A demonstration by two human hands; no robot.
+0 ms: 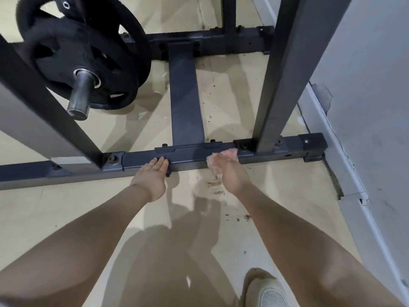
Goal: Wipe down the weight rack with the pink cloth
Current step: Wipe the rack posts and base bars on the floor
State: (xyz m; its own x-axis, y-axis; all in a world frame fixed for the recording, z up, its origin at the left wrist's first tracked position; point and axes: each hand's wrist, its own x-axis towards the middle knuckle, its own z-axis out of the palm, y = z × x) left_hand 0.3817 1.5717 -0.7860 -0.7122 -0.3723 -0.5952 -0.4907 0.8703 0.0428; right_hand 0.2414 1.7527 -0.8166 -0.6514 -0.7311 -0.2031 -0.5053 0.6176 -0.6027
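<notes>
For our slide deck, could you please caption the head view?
Right hand presses pink cloth on rack's base bar; left hand braces.

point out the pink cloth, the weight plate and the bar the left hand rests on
pink cloth (230, 153): head view, on the bunched part showing beyond the right hand.
weight plate (64, 44): head view, on its black face above the hub.
base bar (194, 159): head view, on its top face between both hands.
</notes>
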